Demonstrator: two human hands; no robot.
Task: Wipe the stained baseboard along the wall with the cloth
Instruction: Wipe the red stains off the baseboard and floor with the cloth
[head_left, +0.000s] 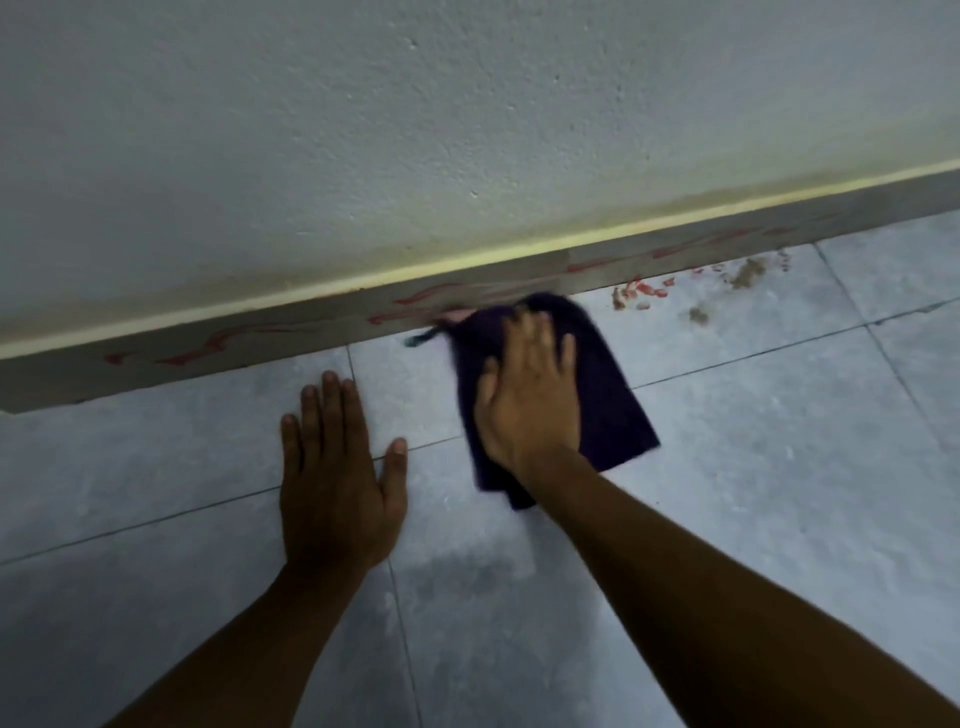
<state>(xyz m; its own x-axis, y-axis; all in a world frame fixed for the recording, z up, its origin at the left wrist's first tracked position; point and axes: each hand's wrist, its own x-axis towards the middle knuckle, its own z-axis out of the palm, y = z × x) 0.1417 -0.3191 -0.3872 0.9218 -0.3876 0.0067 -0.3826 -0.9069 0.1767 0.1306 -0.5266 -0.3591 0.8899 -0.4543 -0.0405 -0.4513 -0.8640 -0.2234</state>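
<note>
A grey baseboard (291, 340) runs along the foot of the wall, rising to the right, with red smears along its face. A dark purple cloth (610, 395) lies on the floor tiles with its far edge against the baseboard. My right hand (530, 395) lies flat on the cloth, fingers spread and pointing at the baseboard. My left hand (337, 473) rests palm down on the bare tile to the left of the cloth, fingers apart, holding nothing.
Red spots (647, 293) and brown crumbs (745, 273) lie on the floor tiles to the right of the cloth, near the baseboard. A white rough wall (467, 130) fills the upper view. Grey floor tiles (753, 467) spread all around.
</note>
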